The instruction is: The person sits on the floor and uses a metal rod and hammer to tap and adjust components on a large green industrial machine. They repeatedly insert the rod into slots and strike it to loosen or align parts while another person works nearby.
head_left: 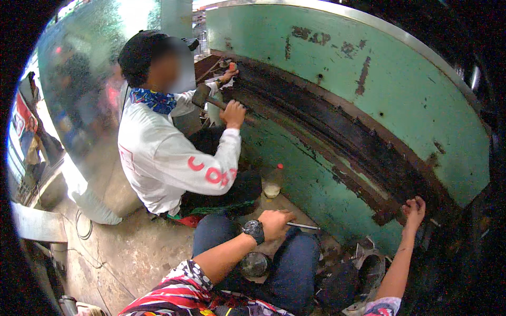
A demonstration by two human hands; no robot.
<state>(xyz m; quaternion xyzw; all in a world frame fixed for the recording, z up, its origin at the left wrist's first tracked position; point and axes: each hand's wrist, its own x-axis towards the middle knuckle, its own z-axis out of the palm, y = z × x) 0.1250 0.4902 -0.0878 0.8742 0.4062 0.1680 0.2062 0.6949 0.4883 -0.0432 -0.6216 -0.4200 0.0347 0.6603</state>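
My left hand [276, 224], with a black watch on its wrist, is above my knees and closed around a thin metal rod [303, 226] that points right. Whether the rod has a shaped tip is too small to tell. My right hand [415, 210] reaches to the lower right end of a dark, rusted channel [337, 137] in a green metal panel [411, 79]. Its bent fingers are apart at the channel's edge, and nothing shows in them. A clear bottle with a red cap [272, 181] stands on the floor against the panel, pale liquid at its bottom.
To my left sits a co-worker [163, 142] in a white long-sleeved shirt, one hand gripping a hammer [202, 97], the other at the channel's far end with a small orange thing [232, 67]. A round glass-like item [254, 264] lies between my legs. Cable [83, 225] loops across the floor.
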